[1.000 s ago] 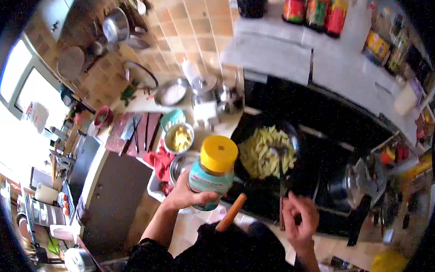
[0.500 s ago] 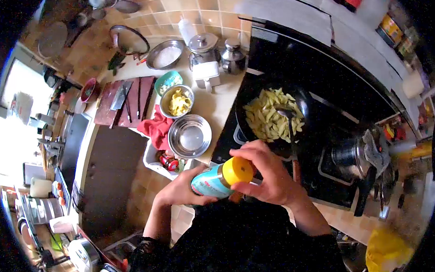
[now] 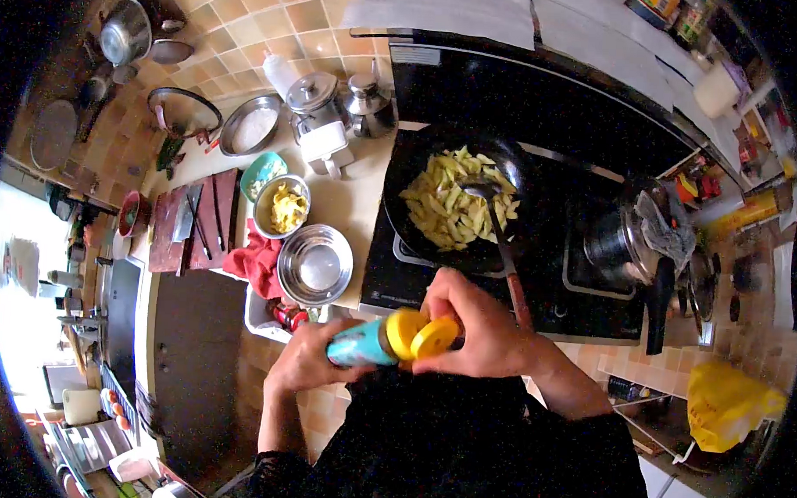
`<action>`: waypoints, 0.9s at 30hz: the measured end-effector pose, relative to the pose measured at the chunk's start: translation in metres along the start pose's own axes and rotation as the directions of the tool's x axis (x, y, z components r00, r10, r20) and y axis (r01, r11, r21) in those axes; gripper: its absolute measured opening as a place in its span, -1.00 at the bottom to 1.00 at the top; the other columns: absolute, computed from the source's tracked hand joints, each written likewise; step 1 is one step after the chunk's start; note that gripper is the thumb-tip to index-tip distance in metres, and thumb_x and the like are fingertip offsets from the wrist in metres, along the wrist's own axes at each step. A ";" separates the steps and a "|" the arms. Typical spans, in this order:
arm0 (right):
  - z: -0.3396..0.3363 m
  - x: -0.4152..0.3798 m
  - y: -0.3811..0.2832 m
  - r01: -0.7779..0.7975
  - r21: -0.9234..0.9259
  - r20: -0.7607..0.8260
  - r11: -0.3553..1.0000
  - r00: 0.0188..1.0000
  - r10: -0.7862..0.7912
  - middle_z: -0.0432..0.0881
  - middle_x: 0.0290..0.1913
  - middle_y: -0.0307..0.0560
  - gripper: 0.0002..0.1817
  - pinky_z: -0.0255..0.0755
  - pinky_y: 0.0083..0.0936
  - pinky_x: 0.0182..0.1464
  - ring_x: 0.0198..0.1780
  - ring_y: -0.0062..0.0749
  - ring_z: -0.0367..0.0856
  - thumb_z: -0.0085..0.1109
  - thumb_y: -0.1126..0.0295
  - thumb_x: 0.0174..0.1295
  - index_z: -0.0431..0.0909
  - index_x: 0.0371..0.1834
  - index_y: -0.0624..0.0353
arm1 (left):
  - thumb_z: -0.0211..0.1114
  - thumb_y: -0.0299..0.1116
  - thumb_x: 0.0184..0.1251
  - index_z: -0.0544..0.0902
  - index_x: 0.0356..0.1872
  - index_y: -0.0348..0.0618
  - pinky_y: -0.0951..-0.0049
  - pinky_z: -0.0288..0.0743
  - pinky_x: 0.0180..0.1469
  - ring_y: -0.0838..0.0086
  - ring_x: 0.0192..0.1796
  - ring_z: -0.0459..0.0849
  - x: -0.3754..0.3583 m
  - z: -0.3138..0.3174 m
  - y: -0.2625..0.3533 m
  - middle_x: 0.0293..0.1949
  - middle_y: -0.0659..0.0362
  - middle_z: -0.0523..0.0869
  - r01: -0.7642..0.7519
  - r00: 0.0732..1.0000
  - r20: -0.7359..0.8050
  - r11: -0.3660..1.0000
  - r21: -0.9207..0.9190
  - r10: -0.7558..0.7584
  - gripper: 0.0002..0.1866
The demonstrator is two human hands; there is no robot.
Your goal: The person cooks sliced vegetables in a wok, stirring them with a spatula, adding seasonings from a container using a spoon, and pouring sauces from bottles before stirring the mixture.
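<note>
My left hand point(image 3: 311, 356) is wrapped round a teal bottle point(image 3: 360, 342) with a yellow top, tilted sideways in front of my body. At the bottle's top end, the fingers of my right hand point(image 3: 479, 331) are closed on its round yellow cap point(image 3: 435, 337), which stands angled away from the yellow collar. Just beyond my hands is a black wok point(image 3: 398, 216) on the stove. It holds pale green-yellow sliced vegetable pieces point(image 3: 453, 203). A spatula point(image 3: 505, 253) with a wooden handle rests in the wok, its handle end near my right hand.
Left of the stove stand an empty steel bowl point(image 3: 315, 265), a bowl of yellow food point(image 3: 286, 208) and a red cloth point(image 3: 254, 261). A cleaver and chopsticks lie on the cutting board point(image 3: 164, 232). A pressure cooker point(image 3: 614, 239) sits on the right burner, its black handle point(image 3: 660, 306) pointing towards me.
The yellow cap has swung away from the bottle's top in my right hand. The bottle now lies more level, and the whole view has shifted.
</note>
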State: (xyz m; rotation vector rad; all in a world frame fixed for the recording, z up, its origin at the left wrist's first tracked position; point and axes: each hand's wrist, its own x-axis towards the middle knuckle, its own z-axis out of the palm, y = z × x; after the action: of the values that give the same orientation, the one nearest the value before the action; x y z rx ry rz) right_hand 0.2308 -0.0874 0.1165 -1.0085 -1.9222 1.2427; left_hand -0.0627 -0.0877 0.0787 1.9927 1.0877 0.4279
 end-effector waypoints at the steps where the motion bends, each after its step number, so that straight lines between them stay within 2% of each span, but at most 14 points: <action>1: 0.000 -0.002 -0.002 0.042 -0.088 -0.019 0.995 0.999 -0.044 0.45 -0.19 0.00 -0.45 0.47 -0.26 -0.16 -0.23 -0.10 0.54 0.58 0.36 -0.04 0.34 -0.12 0.16 | 0.66 -0.24 -0.12 0.65 0.06 -0.15 0.27 0.67 -0.10 0.17 -0.17 0.82 0.000 0.001 0.002 -0.25 -0.02 0.80 0.047 0.997 -0.061 0.999 0.008 -0.046 -0.37; 4: 0.025 -0.008 -0.005 0.168 -0.331 -0.097 0.928 0.973 -0.211 0.48 -0.25 -0.02 -0.57 0.43 -0.22 -0.21 -0.25 -0.06 0.53 0.50 0.48 0.05 0.36 -0.18 0.13 | 0.66 -0.20 -0.11 0.64 0.06 -0.19 0.30 0.66 -0.07 0.20 -0.13 0.83 0.005 -0.003 0.002 -0.21 -0.04 0.80 0.129 0.986 -0.110 0.989 0.065 -0.122 -0.36; 6: 0.040 -0.012 -0.008 0.234 -0.531 -0.056 0.815 0.949 -0.310 0.50 -0.19 0.02 -0.57 0.52 -0.15 0.04 -0.12 0.02 0.57 0.49 0.42 0.08 0.38 -0.11 0.15 | 0.66 -0.19 -0.09 0.63 0.07 -0.23 0.31 0.65 -0.06 0.25 -0.13 0.82 0.011 0.002 0.002 -0.20 -0.03 0.80 0.140 0.983 -0.118 0.990 0.011 -0.138 -0.35; 8: 0.033 -0.015 -0.006 0.244 -0.300 -0.135 0.922 0.946 -0.294 0.53 -0.12 0.04 -0.53 0.50 -0.17 0.05 -0.08 0.01 0.57 0.51 0.39 0.08 0.43 -0.02 0.16 | 0.67 -0.18 -0.09 0.62 0.07 -0.27 0.31 0.64 -0.04 0.30 -0.12 0.82 0.020 0.002 -0.003 -0.20 -0.03 0.80 0.189 0.975 -0.105 0.980 -0.064 -0.194 -0.33; 10: 0.012 -0.024 0.000 0.232 -0.254 -0.325 0.939 0.894 -0.309 0.56 -0.07 0.04 -0.53 0.49 -0.20 0.06 -0.04 -0.01 0.57 0.51 0.39 0.08 0.48 0.01 0.17 | 0.67 -0.17 -0.08 0.60 0.07 -0.31 0.32 0.63 -0.03 0.36 -0.11 0.81 0.025 0.004 -0.012 -0.20 -0.03 0.80 0.281 0.954 -0.059 0.945 -0.169 -0.295 -0.31; 12: -0.005 -0.040 0.018 -0.055 -0.491 -0.525 0.869 0.815 -0.245 0.57 -0.06 0.05 -0.57 0.47 -0.22 0.04 -0.01 -0.02 0.57 0.49 0.40 0.07 0.53 -0.02 0.20 | 0.68 -0.16 -0.07 0.55 0.14 -0.35 0.34 0.62 0.01 0.41 -0.09 0.77 0.030 0.002 -0.021 -0.10 0.04 0.78 0.257 0.964 0.001 0.930 -0.265 -0.266 -0.25; 13: -0.009 -0.049 0.033 -0.260 -0.578 -0.591 0.773 0.787 -0.178 0.55 -0.02 0.10 -0.54 0.47 -0.20 0.04 -0.01 0.00 0.57 0.49 0.40 0.07 0.51 0.01 0.22 | 0.68 -0.17 -0.06 0.54 0.16 -0.35 0.35 0.62 0.02 0.41 -0.10 0.77 0.032 0.003 -0.024 -0.07 0.05 0.77 0.262 0.962 0.019 0.901 -0.346 -0.273 -0.23; 14: -0.011 -0.061 0.046 -0.398 -0.589 -0.612 0.703 0.788 -0.067 0.53 0.06 0.15 -0.40 0.46 -0.12 0.12 0.07 0.07 0.55 0.46 0.27 0.12 0.45 0.20 0.21 | 0.68 -0.17 -0.06 0.52 0.19 -0.35 0.35 0.62 0.03 0.41 -0.10 0.77 0.034 0.003 -0.025 -0.05 0.07 0.76 0.265 0.960 0.036 0.866 -0.424 -0.276 -0.21; 16: -0.005 -0.080 0.069 -0.474 -0.637 -0.557 0.607 0.828 0.063 0.48 0.12 0.22 -0.26 0.53 -0.13 0.01 0.03 0.11 0.59 0.44 0.35 0.14 0.27 0.36 0.25 | 0.66 -0.20 0.00 0.45 0.24 -0.40 0.32 0.68 -0.03 0.36 -0.12 0.77 0.044 0.000 -0.022 -0.01 0.05 0.72 0.313 0.948 0.122 0.800 -0.512 -0.293 -0.18; 19: 0.008 -0.093 0.081 -0.661 -0.446 -0.500 0.604 0.743 0.445 0.48 0.13 0.29 -0.19 0.57 -0.11 -0.04 0.01 0.20 0.62 0.38 0.37 0.20 0.14 0.46 0.27 | 0.59 -0.20 0.12 0.41 0.24 -0.43 0.28 0.73 -0.13 0.31 -0.17 0.78 0.069 -0.004 0.000 -0.08 0.01 0.72 0.414 0.909 0.290 0.736 -0.536 -0.300 -0.23; 22: 0.014 -0.103 0.103 -0.670 -0.383 -0.572 0.636 0.712 0.407 0.51 0.02 0.26 -0.20 0.59 -0.06 -0.12 -0.13 0.18 0.63 0.31 0.40 0.22 0.09 0.48 0.29 | 0.53 -0.15 0.20 0.43 0.20 -0.41 0.27 0.74 -0.12 0.28 -0.19 0.79 0.086 0.007 -0.014 -0.13 0.02 0.72 0.519 0.855 0.356 0.606 -0.603 -0.378 -0.30; 25: 0.009 -0.116 0.110 -0.504 -0.313 -0.694 0.805 0.700 0.169 0.57 -0.08 0.25 -0.36 0.58 -0.07 -0.14 -0.22 0.16 0.65 0.20 0.47 0.28 0.19 0.41 0.28 | 0.47 -0.07 0.26 0.50 0.14 -0.32 0.26 0.74 -0.15 0.25 -0.19 0.79 0.107 0.001 -0.002 -0.13 -0.02 0.73 0.757 0.652 0.575 0.383 -0.529 -0.494 -0.39; 26: 0.006 -0.120 0.109 -0.480 -0.232 -0.698 0.846 0.688 0.199 0.58 -0.12 0.24 -0.40 0.57 -0.08 -0.16 -0.23 0.14 0.66 0.19 0.48 0.29 0.21 0.38 0.27 | 0.46 -0.06 0.27 0.51 0.14 -0.30 0.26 0.74 -0.16 0.24 -0.19 0.79 0.113 -0.002 0.005 -0.12 -0.03 0.73 0.820 0.568 0.625 0.303 -0.486 -0.535 -0.40; 27: 0.000 -0.125 0.105 -0.450 -0.152 -0.699 0.880 0.678 0.226 0.59 -0.16 0.23 -0.44 0.56 -0.10 -0.17 -0.24 0.12 0.66 0.17 0.48 0.31 0.24 0.35 0.26 | 0.42 -0.04 0.31 0.53 0.13 -0.26 0.28 0.74 -0.17 0.25 -0.24 0.80 0.118 -0.004 -0.001 -0.16 -0.03 0.76 0.836 0.548 0.655 0.300 -0.460 -0.521 -0.44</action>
State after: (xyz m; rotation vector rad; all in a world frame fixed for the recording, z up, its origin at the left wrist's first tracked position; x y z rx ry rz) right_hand 0.3220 -0.1669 0.0072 -1.7729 -1.3934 0.5923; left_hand 0.0021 0.0110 0.0707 0.6474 1.1445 -0.0502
